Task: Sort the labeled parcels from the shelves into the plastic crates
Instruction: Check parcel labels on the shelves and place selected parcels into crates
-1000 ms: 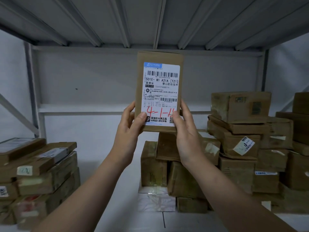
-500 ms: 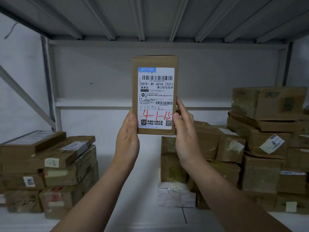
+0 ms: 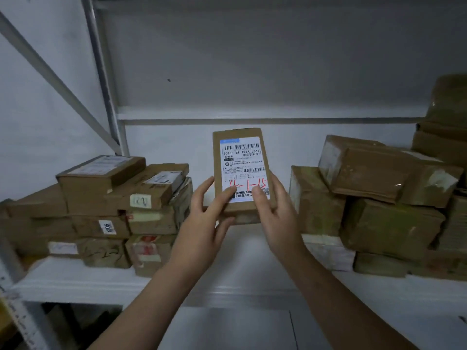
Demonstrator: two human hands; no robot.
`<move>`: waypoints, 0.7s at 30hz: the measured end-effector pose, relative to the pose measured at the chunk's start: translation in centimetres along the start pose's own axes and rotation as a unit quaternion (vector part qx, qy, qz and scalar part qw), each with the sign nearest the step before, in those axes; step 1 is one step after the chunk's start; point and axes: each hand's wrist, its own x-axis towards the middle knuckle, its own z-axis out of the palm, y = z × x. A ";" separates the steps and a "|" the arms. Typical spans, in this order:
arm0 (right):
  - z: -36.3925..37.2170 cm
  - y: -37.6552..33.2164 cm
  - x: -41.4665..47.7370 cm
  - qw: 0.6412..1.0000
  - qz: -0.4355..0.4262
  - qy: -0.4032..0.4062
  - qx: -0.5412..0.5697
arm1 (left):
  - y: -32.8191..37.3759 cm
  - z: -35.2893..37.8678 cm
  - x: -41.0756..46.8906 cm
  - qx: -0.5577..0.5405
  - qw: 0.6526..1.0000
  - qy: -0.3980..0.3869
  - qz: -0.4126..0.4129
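Note:
A flat brown cardboard parcel (image 3: 240, 157) with a white shipping label and red handwritten "4-1-15" is held upright in front of the shelf. My left hand (image 3: 204, 218) holds its lower left edge, thumb on the label. My right hand (image 3: 276, 213) grips the lower right edge, thumb across the label's bottom. No plastic crate is in view.
A stack of brown labeled parcels (image 3: 113, 210) sits on the white shelf (image 3: 75, 281) at the left. A larger pile of taped parcels (image 3: 379, 203) fills the right side. Grey shelf uprights and a diagonal brace (image 3: 58, 79) stand at the left.
Both hands have brought the parcel down from eye level toward the shelf gap. The view has tilted down and shifted left, so the shelf front edge now shows.

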 end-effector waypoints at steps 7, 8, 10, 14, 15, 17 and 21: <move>2.6 3.7 -4.3 0.995 0.023 -0.069 -0.068 | -3.7 0.1 -3.5 0.076 0.993 -0.079 -0.042; 2.7 4.3 -4.7 0.991 0.026 -0.089 -0.096 | -4.2 0.2 -3.8 0.092 0.991 -0.091 -0.040; 2.8 5.1 -5.5 0.982 0.028 -0.111 -0.148 | -5.2 0.8 -4.6 0.121 0.986 -0.111 -0.024; 3.8 6.0 -6.3 0.971 0.034 -0.109 -0.212 | -6.4 1.4 -5.5 0.173 0.973 -0.151 -0.034; 4.1 6.2 -6.5 0.969 0.041 -0.107 -0.221 | -6.7 1.4 -5.5 0.192 0.970 -0.147 -0.006; 4.8 6.7 -6.9 0.966 0.060 -0.106 -0.228 | -7.7 1.8 -5.4 0.239 0.961 -0.128 0.060; 5.9 7.3 -7.0 0.974 0.086 -0.077 -0.197 | -8.7 2.1 -5.3 0.275 0.949 -0.124 0.090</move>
